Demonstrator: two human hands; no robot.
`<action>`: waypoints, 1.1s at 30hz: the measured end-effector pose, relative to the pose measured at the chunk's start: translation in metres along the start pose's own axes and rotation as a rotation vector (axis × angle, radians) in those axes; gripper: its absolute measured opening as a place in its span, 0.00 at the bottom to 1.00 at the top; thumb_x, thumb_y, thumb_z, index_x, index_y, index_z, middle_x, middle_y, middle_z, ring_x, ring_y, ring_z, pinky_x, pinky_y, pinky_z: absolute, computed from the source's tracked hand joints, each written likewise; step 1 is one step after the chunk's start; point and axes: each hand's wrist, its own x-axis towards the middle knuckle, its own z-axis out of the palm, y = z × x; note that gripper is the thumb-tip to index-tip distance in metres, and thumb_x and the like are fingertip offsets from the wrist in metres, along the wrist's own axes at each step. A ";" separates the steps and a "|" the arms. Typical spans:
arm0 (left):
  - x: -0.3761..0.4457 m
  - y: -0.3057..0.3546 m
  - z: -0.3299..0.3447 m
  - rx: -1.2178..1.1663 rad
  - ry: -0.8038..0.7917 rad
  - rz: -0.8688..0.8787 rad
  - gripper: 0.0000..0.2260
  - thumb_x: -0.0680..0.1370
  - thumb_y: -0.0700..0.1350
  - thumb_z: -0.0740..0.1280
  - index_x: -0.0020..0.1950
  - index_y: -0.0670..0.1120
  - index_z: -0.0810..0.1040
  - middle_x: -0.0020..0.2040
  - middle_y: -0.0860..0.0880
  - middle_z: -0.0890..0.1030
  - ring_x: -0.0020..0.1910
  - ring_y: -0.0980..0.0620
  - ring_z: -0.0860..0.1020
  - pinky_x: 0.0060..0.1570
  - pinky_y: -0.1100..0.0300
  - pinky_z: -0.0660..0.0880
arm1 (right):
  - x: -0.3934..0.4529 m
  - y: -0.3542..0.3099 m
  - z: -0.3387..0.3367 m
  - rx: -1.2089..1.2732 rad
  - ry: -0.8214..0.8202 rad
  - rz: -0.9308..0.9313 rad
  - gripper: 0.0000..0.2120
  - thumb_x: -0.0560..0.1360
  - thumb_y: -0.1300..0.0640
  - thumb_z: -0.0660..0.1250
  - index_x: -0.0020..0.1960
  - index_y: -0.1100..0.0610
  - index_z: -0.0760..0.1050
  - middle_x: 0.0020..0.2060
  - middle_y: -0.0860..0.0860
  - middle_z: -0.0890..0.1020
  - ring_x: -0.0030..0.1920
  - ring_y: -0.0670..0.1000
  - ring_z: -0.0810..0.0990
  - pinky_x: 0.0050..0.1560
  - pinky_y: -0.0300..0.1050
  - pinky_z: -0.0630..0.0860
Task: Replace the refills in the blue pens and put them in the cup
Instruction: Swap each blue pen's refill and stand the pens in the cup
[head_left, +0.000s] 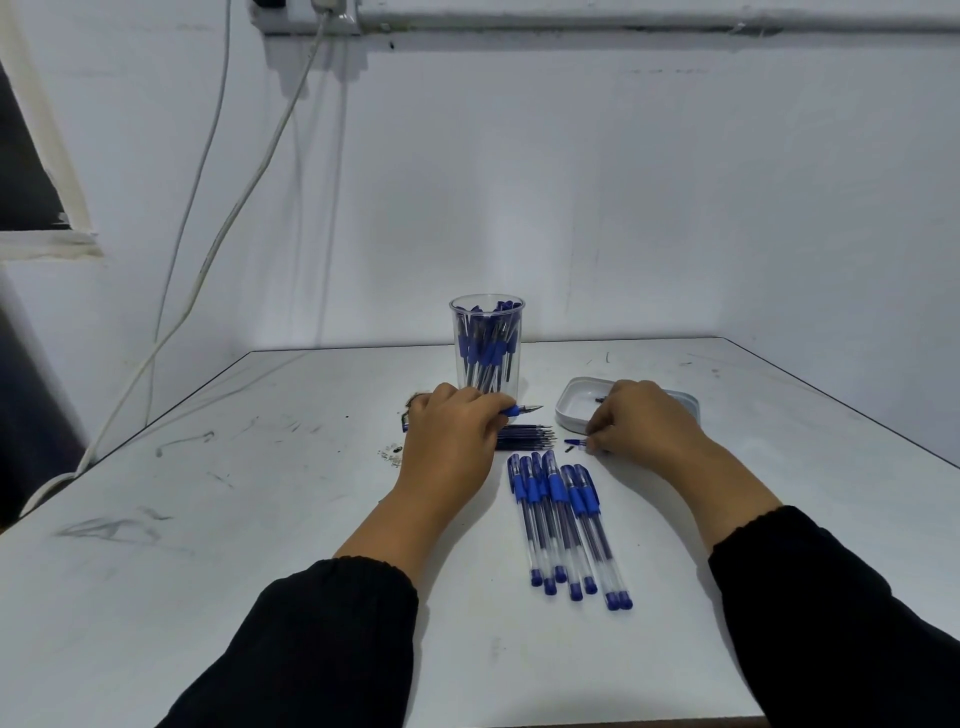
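Crucially, the blue-gripped clear pen (519, 410) held in the left hand (452, 436) lay with its long axis running left to right, its bare tip pointing right toward the right hand (639, 421), just in front of the tall clear plastic cup (487, 343). The left hand's fingers were curled round that pen's barrel. The right hand, fingers bent, pinched a small blue pen cap (575, 442) against the white table (260, 493), so it seemed the nearer hand to cap the exposed tip. Between the hands, partly under the left one, lay a bundle of thin dark refills (524, 435), also lying left to right. The cup stood upright, crowded with blue pens. A shallow white rectangular tray (576, 402) behind the right hand held a few tiny dark bits. Nearer the person, a row of capped blue pens (566, 525) lay side by side, caps away from the person.
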 end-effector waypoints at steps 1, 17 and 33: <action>0.000 0.000 0.000 0.006 -0.006 -0.002 0.11 0.79 0.45 0.63 0.60 0.51 0.79 0.51 0.51 0.82 0.52 0.48 0.73 0.55 0.52 0.63 | 0.000 0.001 0.000 -0.017 -0.009 0.003 0.07 0.70 0.53 0.74 0.47 0.49 0.85 0.46 0.47 0.78 0.51 0.50 0.75 0.50 0.45 0.75; 0.000 0.000 0.000 0.028 -0.017 -0.035 0.12 0.80 0.48 0.61 0.62 0.53 0.78 0.53 0.52 0.81 0.54 0.49 0.72 0.57 0.53 0.63 | -0.011 -0.022 -0.005 0.290 0.129 -0.168 0.06 0.77 0.52 0.65 0.51 0.49 0.79 0.41 0.41 0.81 0.44 0.43 0.79 0.47 0.44 0.76; 0.000 0.000 -0.001 0.033 -0.018 -0.020 0.12 0.80 0.48 0.61 0.61 0.54 0.78 0.52 0.51 0.81 0.52 0.49 0.71 0.53 0.55 0.61 | -0.016 -0.027 -0.005 0.305 0.113 -0.231 0.08 0.75 0.51 0.68 0.55 0.47 0.78 0.44 0.41 0.80 0.45 0.43 0.78 0.49 0.44 0.77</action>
